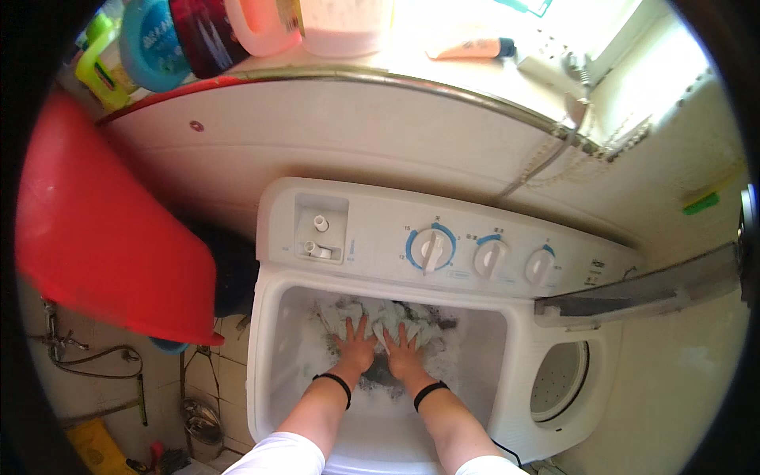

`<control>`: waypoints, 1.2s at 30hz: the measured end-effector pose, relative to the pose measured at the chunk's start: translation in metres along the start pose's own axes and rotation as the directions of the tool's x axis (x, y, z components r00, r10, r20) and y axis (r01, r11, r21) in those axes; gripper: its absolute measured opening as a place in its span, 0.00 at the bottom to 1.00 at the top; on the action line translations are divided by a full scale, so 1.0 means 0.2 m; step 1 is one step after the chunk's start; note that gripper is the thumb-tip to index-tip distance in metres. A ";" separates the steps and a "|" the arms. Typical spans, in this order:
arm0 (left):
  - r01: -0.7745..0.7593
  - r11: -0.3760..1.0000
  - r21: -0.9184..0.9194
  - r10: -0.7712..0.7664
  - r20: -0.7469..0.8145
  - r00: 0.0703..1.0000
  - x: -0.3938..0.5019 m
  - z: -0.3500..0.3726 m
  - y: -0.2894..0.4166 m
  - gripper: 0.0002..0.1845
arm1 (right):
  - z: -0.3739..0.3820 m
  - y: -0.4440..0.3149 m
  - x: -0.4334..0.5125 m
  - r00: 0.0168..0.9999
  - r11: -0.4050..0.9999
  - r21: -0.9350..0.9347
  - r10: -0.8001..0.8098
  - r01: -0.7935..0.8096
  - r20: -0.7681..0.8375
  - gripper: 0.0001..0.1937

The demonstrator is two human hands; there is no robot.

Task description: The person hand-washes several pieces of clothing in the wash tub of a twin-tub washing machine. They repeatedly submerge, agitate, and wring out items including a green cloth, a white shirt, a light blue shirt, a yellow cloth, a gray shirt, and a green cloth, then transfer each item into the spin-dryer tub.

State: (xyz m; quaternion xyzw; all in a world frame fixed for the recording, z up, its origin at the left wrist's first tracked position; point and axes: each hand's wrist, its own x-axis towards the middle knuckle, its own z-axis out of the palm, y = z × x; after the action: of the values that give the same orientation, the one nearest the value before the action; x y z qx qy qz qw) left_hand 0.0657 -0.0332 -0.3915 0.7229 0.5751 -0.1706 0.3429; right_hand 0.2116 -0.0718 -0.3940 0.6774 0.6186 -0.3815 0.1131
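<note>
My left hand [356,351] and my right hand [405,356] are side by side inside the wash tub [480,368] of a white twin-tub washing machine. Both lie palm down with fingers spread, touching wet pale cloth [418,325]. White suds and dark patches surround the cloth; whether these patches are water or darker fabric is unclear. Neither hand is closed around the cloth. Above the tub, the control panel [380,237] carries a timer dial [431,249] and two smaller dials.
A raised translucent lid [641,294] stands at right, above the round spin-tub opening [558,383]. A large red plastic basin [113,231] looms at left. Bottles and a tube [472,48] sit on the ledge behind, with a power strip [549,71] and hanging cord [549,154].
</note>
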 end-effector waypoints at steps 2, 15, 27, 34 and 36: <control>-0.074 0.989 0.125 0.072 0.022 0.997 -0.02 0.11 -0.07 0.27 | 0.11 0.06 -0.04 0.996 0.991 -0.098 -0.088 0.085 -0.023 0.36; -0.210 0.925 0.317 0.073 0.394 0.916 0.11 0.44 -0.13 0.20 | 0.30 0.16 0.14 0.920 0.913 -0.398 0.075 0.092 0.384 0.27; -0.461 0.884 -0.081 0.467 0.192 0.863 -0.75 -1.14 0.29 0.20 | -1.31 -0.14 -0.82 0.792 0.830 0.024 -0.540 0.557 0.285 0.13; -0.748 0.664 0.008 0.747 -0.060 0.662 -1.77 -2.06 0.46 0.18 | -2.17 -0.53 -1.99 0.824 0.822 0.062 -0.567 0.566 -0.007 0.12; -0.786 0.614 -0.070 0.762 -0.208 0.613 -1.77 -2.08 0.44 0.19 | -2.16 -0.51 -2.04 0.829 0.801 0.214 -0.543 0.559 -0.134 0.14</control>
State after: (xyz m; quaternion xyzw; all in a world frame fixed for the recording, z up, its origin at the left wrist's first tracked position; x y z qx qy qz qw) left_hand -0.0122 -0.0062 0.1558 0.8825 0.2422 0.0972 0.3911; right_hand 0.3039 -0.0876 0.2024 0.4894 0.7402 -0.4484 -0.1072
